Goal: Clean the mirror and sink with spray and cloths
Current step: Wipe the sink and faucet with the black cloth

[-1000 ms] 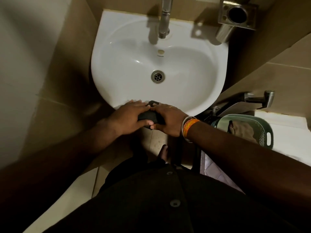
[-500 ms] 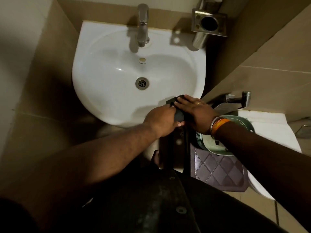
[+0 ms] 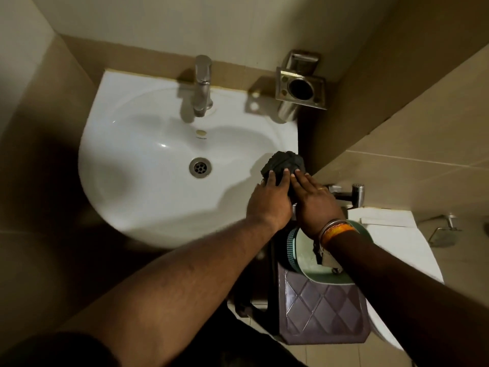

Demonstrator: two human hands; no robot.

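Note:
A white sink (image 3: 148, 160) hangs in the corner with a steel tap (image 3: 202, 86) at its back and a drain (image 3: 200, 167) in the bowl. A dark crumpled cloth (image 3: 283, 162) lies on the sink's right rim. My left hand (image 3: 270, 200) and my right hand (image 3: 315, 202) press side by side on the cloth with fingers laid flat over it. An orange band circles my right wrist. No mirror and no spray bottle are in view.
A steel cup holder (image 3: 300, 87) is fixed to the wall right of the tap. Below my right wrist a green basket (image 3: 293, 250) stands on a brown quilted stool (image 3: 322, 311). A wall tap (image 3: 352, 193) and a white toilet (image 3: 402, 247) sit at right.
Both hands have slid the cloth along the sink rim, from the front edge round to the right side. The camera has tilted up, showing more wall.

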